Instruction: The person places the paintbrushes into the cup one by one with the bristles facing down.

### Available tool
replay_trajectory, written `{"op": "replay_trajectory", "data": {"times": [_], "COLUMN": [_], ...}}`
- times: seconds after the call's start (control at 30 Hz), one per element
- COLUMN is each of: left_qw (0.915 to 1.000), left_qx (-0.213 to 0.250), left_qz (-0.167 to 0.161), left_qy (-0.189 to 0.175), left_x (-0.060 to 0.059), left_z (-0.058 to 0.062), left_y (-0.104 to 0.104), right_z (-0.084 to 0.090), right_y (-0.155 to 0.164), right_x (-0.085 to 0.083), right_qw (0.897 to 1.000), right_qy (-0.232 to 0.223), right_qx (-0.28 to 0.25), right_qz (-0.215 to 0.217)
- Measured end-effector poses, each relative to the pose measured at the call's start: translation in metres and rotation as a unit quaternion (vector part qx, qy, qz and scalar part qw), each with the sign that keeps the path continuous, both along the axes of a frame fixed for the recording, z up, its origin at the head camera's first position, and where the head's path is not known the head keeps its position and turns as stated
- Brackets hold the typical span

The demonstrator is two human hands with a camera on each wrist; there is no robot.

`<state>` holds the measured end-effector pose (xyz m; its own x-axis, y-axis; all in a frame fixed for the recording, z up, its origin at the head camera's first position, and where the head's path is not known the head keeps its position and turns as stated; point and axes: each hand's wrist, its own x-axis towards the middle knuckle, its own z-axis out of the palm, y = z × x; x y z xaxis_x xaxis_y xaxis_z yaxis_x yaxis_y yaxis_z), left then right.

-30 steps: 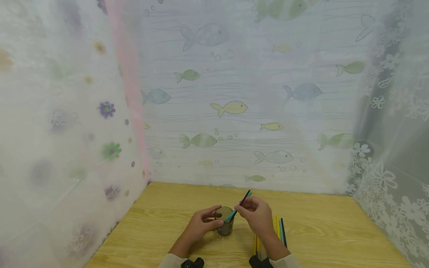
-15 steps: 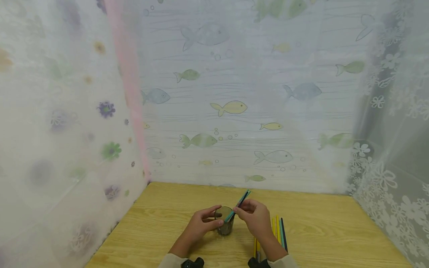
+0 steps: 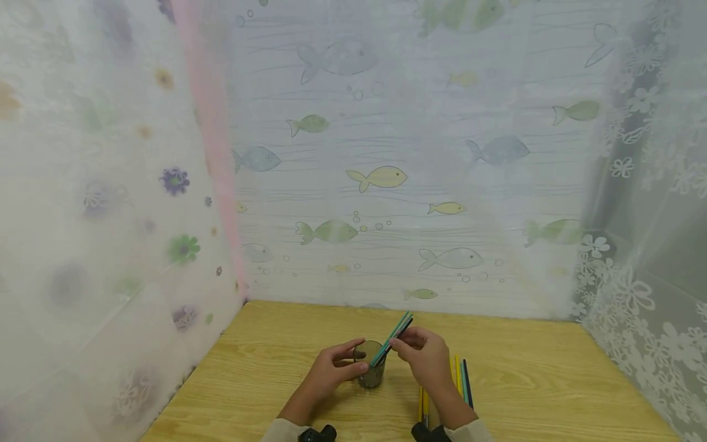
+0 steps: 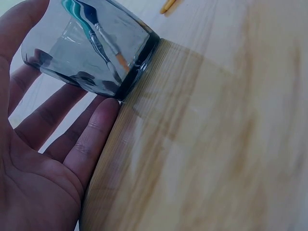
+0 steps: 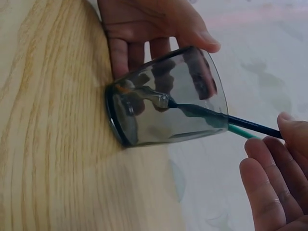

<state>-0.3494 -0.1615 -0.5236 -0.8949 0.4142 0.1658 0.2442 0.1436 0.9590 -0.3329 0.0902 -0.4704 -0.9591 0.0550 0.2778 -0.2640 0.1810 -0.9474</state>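
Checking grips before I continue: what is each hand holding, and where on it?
Left hand grips the glass round its side. Right hand touches the brushes' upper handles; a closed grip cannot be told.

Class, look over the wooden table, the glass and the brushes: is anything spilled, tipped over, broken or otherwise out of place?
Nothing stands out. The glass stands upright on the table, steadied by the left hand. Two brushes lean in it, at the right hand's fingertips. The spare brushes lie side by side. No spill or damage shows.

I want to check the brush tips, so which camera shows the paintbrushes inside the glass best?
The right wrist view: through the glass it shows the paintbrushes from their metal ferrules to their handles. The left wrist view shows only their lower ends through the glass. The head view shows them small, handles sticking out.
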Motion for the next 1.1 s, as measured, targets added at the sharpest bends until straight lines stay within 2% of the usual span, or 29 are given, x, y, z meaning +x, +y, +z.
{"op": "replay_trajectory", "data": {"times": [0.23,1.1], "left_qw": [1.0,0.9999], "left_qx": [0.009,0.015], "left_qz": [-0.003,-0.002], "left_qy": [-0.001,-0.006], "left_x": [-0.001,-0.003], "left_z": [-0.001,-0.003], "left_y": [0.0,0.0], "right_z": [0.0,0.005], "right_y": [0.003,0.011], "right_x": [-0.001,0.0], "right_qw": [1.0,1.0], "right_qy": [-0.009,-0.013], "right_qx": [-0.02,-0.013], "right_qz": [0.002,-0.01]}}
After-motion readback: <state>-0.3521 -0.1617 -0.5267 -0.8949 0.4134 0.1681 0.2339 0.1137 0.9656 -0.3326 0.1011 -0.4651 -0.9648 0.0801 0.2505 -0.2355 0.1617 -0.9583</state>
